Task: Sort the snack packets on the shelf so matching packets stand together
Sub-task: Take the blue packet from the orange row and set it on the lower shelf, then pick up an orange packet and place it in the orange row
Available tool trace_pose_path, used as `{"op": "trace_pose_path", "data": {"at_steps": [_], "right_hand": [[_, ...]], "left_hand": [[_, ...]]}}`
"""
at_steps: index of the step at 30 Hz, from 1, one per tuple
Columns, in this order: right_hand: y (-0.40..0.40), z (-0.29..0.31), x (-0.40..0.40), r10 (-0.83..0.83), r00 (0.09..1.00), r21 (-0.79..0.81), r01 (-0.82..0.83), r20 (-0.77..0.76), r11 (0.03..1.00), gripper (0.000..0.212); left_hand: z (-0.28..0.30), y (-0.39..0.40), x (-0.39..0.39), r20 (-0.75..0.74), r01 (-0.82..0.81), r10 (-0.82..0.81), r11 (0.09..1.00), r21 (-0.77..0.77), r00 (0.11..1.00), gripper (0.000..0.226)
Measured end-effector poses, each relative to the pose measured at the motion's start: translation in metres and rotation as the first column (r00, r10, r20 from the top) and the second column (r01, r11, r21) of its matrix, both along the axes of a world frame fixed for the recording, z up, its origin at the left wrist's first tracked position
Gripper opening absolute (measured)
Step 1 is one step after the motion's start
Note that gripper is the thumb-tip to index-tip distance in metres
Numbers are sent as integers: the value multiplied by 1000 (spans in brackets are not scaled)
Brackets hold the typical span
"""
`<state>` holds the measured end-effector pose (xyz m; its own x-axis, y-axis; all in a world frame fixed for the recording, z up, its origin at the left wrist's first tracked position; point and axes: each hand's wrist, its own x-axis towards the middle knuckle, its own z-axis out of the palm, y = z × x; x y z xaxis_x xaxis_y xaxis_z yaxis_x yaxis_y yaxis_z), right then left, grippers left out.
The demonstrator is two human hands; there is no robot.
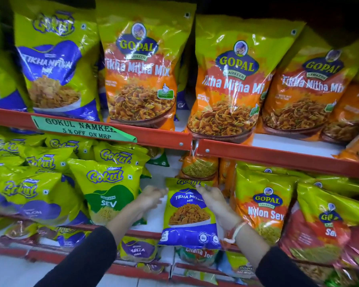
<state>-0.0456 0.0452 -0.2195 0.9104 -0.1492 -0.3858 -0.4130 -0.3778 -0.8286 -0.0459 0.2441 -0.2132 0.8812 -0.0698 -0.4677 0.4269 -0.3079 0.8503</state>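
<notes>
A small yellow-and-blue Gokul Tikha Mitha Mix packet (190, 212) stands upright at the middle of the lower shelf. My right hand (212, 198) grips its top right corner. My left hand (150, 196) hovers just left of the packet with loose, blurred fingers, holding nothing. To the left stands a Gokul Sev packet (110, 191) among other Gokul packets. To the right stands a Gopal Nylon Sev packet (264, 206). On the upper shelf a large Gokul Tikha Mitha Mix bag (54, 63) stands beside three Gopal Tikha Mitha Mix bags (141, 65).
A red shelf rail (166, 139) with a green Gokul Namkeen price label (81, 128) runs above my hands. An orange sev packet (198, 166) sits behind the held packet. More packets fill the shelf below (139, 250). White shelf floor shows between the Sev packet and the held packet.
</notes>
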Motion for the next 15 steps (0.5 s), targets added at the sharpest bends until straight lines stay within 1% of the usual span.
{"op": "trace_pose_path", "data": {"at_steps": [2,4,5,8,10,12,13,14,15], "right_hand": [[10,32,-6,52,993,46,-57,107,997,56],[30,73,-17,113,957,98,-143,266,985,50],[35,91,-20,139,928,116,-189,344,975,47],[57,148,-28,109,809,141,-230,578,963,39],[66,172,-22,55,746,157,-211,664,965,40],[70,188,-11,9,699,179,-196,715,964,47],[71,192,-5,6,695,174,-188,719,967,53],[75,200,2,8,696,159,-175,718,972,59],[77,202,10,22,700,136,-170,714,976,65]], "left_hand": [[20,4,-1,164,101,-104,994,30,981,23],[54,17,-8,365,155,-153,988,23,919,19],[73,19,-10,444,167,-141,986,-19,885,18],[128,32,-19,658,120,16,980,-161,753,26],[155,45,-14,771,32,155,974,-222,618,28],[167,58,2,806,-106,316,946,-305,501,24],[169,64,11,802,-168,373,928,-334,466,24],[173,69,22,801,-221,407,913,-343,439,28],[174,73,30,791,-267,410,910,-319,453,36]]}}
